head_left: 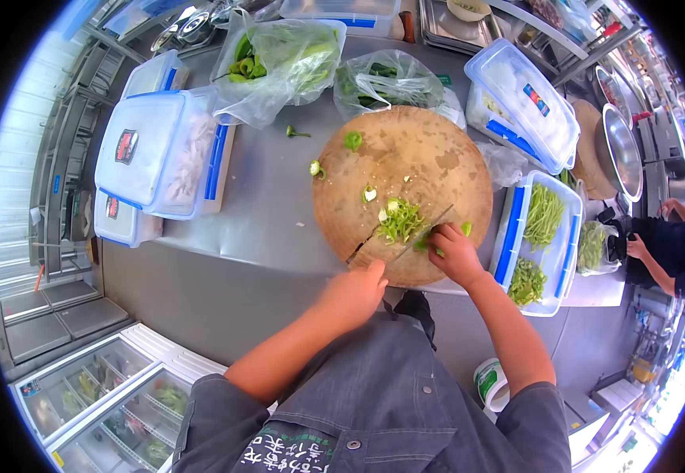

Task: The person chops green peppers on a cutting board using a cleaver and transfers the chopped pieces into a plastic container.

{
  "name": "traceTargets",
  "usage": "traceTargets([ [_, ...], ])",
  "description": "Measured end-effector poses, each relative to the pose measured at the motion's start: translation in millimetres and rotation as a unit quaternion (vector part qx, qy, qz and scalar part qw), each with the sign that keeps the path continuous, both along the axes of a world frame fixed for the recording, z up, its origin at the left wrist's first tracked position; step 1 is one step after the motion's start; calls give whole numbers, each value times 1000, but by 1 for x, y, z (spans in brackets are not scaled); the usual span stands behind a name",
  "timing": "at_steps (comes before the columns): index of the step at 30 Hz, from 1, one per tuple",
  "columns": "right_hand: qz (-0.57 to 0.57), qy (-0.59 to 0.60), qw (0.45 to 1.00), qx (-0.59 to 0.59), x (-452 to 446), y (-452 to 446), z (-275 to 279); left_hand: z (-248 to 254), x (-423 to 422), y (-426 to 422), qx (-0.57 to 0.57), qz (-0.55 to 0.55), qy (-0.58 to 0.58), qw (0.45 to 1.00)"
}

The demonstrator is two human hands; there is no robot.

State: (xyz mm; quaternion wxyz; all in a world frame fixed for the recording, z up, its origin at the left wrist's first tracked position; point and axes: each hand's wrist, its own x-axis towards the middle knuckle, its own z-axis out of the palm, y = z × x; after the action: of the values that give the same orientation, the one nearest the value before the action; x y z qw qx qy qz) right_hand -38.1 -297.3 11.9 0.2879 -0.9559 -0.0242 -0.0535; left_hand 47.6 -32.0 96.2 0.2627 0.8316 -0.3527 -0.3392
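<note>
A round wooden chopping board (445, 158) lies on the metal counter. My left hand (356, 293), at its near edge, is closed round the handle of a knife (405, 250), whose blade slants up to the right. My right hand (454, 254) has its fingers curled over a green pepper (420, 243) just right of the blade; its fingers hide part of the pepper. Thin green slices (400, 221) are heaped left of the blade. Pepper tops (352, 141) lie about the board. Another pepper top (315, 168) is at its left edge.
Lidded boxes (141, 162) stand at the left. Bags of green peppers (279, 67) are behind the board. At the right are an open box of cut greens (543, 217) and a tilted lidded box (520, 102). Another person (666, 252) is at the far right.
</note>
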Motion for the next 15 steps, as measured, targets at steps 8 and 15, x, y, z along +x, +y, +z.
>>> traceTargets([
  [8,-6,-15,1000,12,-3,0,-3,-30,-11,-8,-1,21,4,1000],
  [15,-30,-30,999,-6,-8,2,1,-32,-14,-17,-15,-5,4,1000],
])
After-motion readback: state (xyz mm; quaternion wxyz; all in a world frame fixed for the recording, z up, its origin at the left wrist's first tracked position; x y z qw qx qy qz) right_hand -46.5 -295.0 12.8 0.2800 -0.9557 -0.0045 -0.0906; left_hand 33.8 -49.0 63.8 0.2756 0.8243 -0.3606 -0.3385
